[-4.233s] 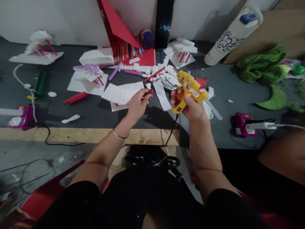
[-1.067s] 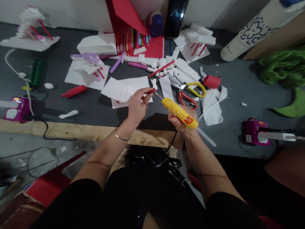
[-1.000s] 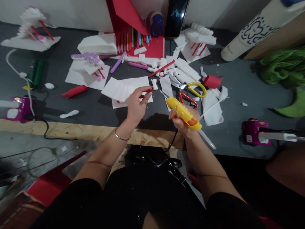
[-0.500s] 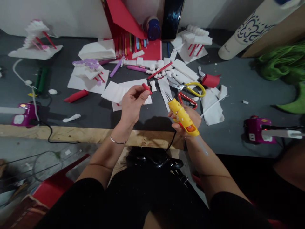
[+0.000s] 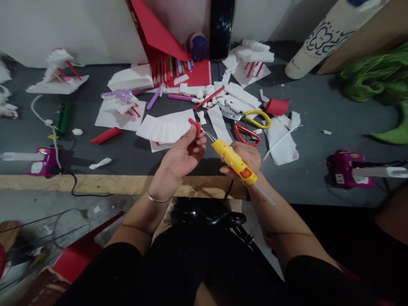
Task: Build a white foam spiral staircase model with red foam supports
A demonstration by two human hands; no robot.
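Observation:
Between the thumb and fingers of my left hand [image 5: 183, 155] is a small red piece [image 5: 195, 125]. My right hand [image 5: 245, 157] is wrapped round a yellow glue gun [image 5: 232, 158], with a clear glue stick poking out of its back. The metal nozzle points up and left and is at the end of the red piece; whether they touch is too small to tell. Just beyond my left hand lies a pleated white piece [image 5: 162, 128] on white sheets. Scissors with yellow and red handles [image 5: 259, 119] rest beyond my right hand.
Small white models with red posts stand at the left [image 5: 119, 108] and back [image 5: 255, 59]. A white bottle [image 5: 314, 46], a dark phone [image 5: 222, 27], green strands [image 5: 372, 78] and purple power sockets [image 5: 349, 170] surround the work area. White scraps [image 5: 282, 142] lie about.
My left hand has turned, palm now more upward, with the red piece still pinched. The glue gun has moved left, bringing its nozzle to the red piece. The view has shifted slightly.

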